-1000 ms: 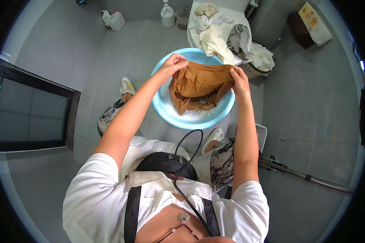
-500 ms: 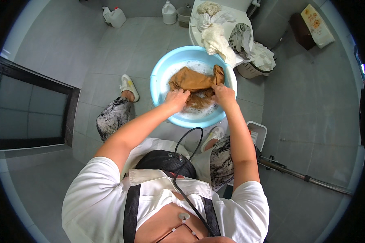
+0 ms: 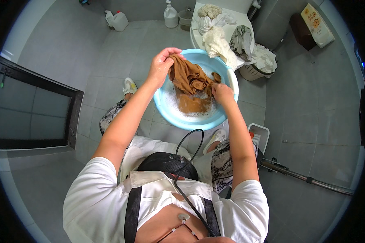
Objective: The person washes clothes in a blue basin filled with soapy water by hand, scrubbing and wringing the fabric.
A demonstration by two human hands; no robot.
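Here we pinch the brown garment [image 3: 189,79] up with our left hand [image 3: 161,65] over the light-blue basin [image 3: 166,109], our right hand [image 3: 222,92] gripping lower folds, so suds drain back.

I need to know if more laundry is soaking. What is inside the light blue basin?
The light blue basin holds sudsy water and a brown garment, gripped by the left hand and right hand. Anything beneath is hidden.

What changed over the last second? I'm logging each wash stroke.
The left hand rose again, lifting one end of the brown cloth above the blue basin's far rim. The right hand stayed low, gripping the cloth over the suds. Half a second ago both pressed it down. The basin stayed put.
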